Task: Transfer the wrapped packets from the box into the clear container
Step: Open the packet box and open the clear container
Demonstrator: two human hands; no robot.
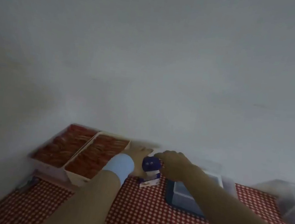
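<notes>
The view is blurred. A small purple-and-white box (149,182) stands on the red checked tablecloth (142,212). Just above the box is a dark blue wrapped packet (151,163). My right hand (172,165) has its fingers curled over the packet's right side and grips it. My left hand (138,157), with a light blue band on the wrist, lies against the left side of the packet and box, its fingers stretched towards the wall. A clear container (187,194) on a blue lid sits right of the box, partly hidden under my right forearm.
Two open trays of red packets (83,152) stand at the left against the grey wall. Another clear plastic container (294,202) is at the far right. The tablecloth's left edge runs diagonally at the lower left.
</notes>
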